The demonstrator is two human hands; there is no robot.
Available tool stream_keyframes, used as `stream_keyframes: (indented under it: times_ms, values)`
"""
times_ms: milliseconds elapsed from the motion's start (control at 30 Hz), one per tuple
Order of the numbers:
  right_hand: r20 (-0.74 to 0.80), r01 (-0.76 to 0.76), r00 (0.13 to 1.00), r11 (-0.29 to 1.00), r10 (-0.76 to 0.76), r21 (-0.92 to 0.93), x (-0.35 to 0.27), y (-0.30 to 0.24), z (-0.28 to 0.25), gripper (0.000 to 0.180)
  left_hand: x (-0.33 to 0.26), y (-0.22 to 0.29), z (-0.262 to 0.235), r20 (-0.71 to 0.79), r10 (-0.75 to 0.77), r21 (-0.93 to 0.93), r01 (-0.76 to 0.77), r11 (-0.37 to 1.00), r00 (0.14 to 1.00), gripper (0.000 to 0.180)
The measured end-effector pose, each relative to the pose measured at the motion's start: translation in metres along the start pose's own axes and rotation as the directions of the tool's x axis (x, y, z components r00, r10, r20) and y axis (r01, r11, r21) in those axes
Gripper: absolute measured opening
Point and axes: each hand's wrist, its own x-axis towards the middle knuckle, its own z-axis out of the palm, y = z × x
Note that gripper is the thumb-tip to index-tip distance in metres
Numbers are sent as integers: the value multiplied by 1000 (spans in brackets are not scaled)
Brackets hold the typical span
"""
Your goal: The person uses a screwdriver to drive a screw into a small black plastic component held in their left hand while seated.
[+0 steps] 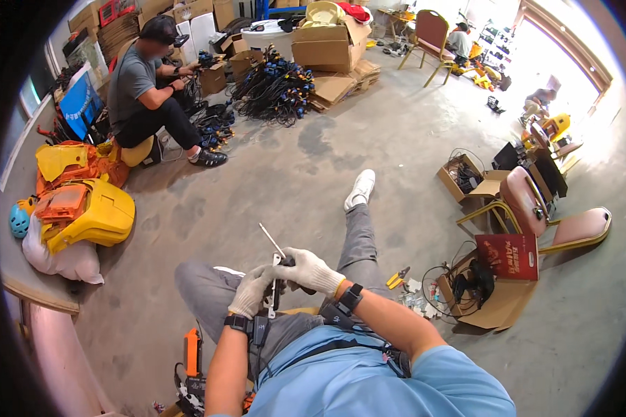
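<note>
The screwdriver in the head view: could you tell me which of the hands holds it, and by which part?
The right hand grips the screwdriver by its dark handle, shaft pointing up and away. The left hand holds a small white part beneath it; its exact hold cannot be told.

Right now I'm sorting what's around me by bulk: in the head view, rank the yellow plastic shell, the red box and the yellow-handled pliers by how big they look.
1. Yellow plastic shell
2. Red box, somewhat smaller
3. Yellow-handled pliers, by far the smallest

White gloves [285, 278], yellow plastic shells [83, 212]
</note>
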Motion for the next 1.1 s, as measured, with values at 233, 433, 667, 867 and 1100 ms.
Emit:
stream_keyframes:
  times_ms: [233, 433, 667, 867, 1100]
  values:
    - [-16, 56, 998, 996, -57, -70, -1, 2, 7, 44, 3, -2, -4, -55, -24, -56, 21, 998, 998, 37]
    - [-8, 65, 998, 989, -66, -131, -3, -9, 19, 44, -4, -7, -13, -132, -15, -71, 6, 997, 991, 33]
    - [-52, 4, 999, 998, -8, -61, -12, -8, 10, 53, 3, -6, 3, -119, 78, 34, -74, 997, 990, 27]
    - [7, 7, 1000, 1000, -8, 25, -9, -6, 17, 54, 3, -21, -3, -129, 74, -109, -88, 990, 989, 20]
    - [-58, 39, 997, 992, -46, -117, -1, -6, 25, 51, 14, -32, -12, -134, 56, -121, -73, 990, 989, 24]
